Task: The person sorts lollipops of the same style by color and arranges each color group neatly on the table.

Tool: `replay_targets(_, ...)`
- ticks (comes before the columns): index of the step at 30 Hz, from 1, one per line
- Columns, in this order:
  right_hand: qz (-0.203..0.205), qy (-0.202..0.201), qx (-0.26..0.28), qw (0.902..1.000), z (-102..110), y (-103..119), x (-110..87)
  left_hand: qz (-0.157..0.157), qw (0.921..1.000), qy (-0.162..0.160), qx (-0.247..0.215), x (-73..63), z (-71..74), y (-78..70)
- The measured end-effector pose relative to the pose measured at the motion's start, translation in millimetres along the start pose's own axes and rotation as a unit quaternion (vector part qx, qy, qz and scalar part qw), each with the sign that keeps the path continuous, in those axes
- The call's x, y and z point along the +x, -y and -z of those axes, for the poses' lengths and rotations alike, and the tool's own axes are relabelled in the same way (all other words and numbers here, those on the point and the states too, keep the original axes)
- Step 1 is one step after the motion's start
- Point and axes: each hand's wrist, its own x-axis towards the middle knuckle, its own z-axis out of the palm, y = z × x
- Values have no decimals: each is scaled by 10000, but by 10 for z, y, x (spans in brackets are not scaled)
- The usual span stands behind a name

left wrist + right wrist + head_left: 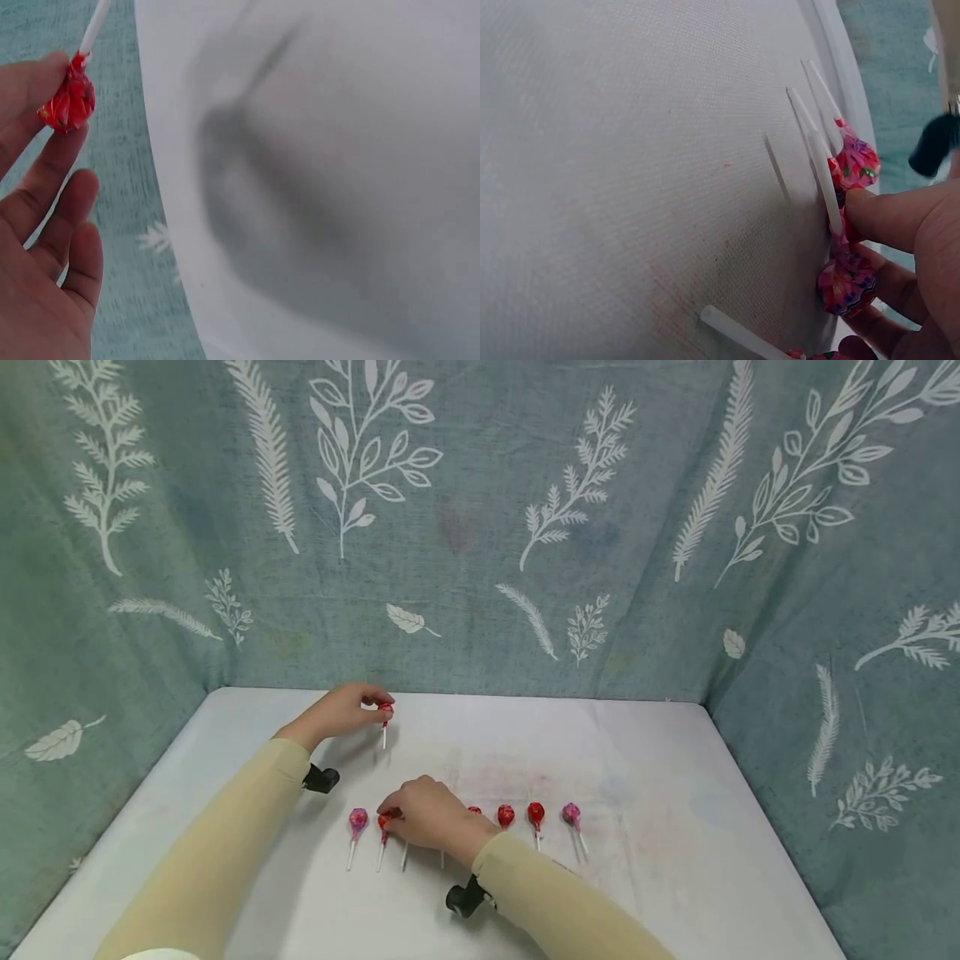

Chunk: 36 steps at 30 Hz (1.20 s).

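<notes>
Hanging behind everything: leaf-print cloth [465, 560]. White worktop [675, 793] in front carries the lot. Two tan sleeves [213, 843] reach in from the near side.

Left hand [337, 717] is out past the row, toward the far edge. Thumb and finger pinch a red lollipop [386, 709] by its wrapped head, other fingers loosely bent, holding nothing. Right hand [431, 814] is low over the row; its fingers pinch a second red lollipop [383, 822], near the row's left end.

Row itself: pink lollipop [357, 819] just left of that one, more reds under and right of the hand, pink-purple lollipop [572, 812] at the right end. Heads away from the person, sticks nearer. My read: heads give the fatter grip, and the gaps leave finger room.

View differences: head view hides the next head under the right hand; right wrist shows it's a pink lollipop [847, 282]. Left wrist shows the thumb side of the pinch, plus a shadow apart from the candy, so probably lifted. Only head shows the right end.
</notes>
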Motion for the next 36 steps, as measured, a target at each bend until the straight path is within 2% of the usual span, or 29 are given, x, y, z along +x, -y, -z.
replay_targets(3,-10,-36,59,10000,-6,16,-9,113,9999,82,51,109,-14,-69)
replay_targets(8,22,-49,-133,9999,1,42,-14,55,9996,203,183,246,-69,-150)
replay_targets(15,-13,-6,-324,9995,4,60,-1,80,9992,255,302,366,-157,-134)
replay_targets(22,-70,20,-372,9993,-10,59,9,58,9993,345,161,385,-246,-59)
replay_targets(26,-114,44,-324,9994,3,52,9,170,9989,354,249,388,-280,-56)
replay_targets(36,-167,99,-219,9996,22,23,29,87,9993,296,230,372,-306,-84)
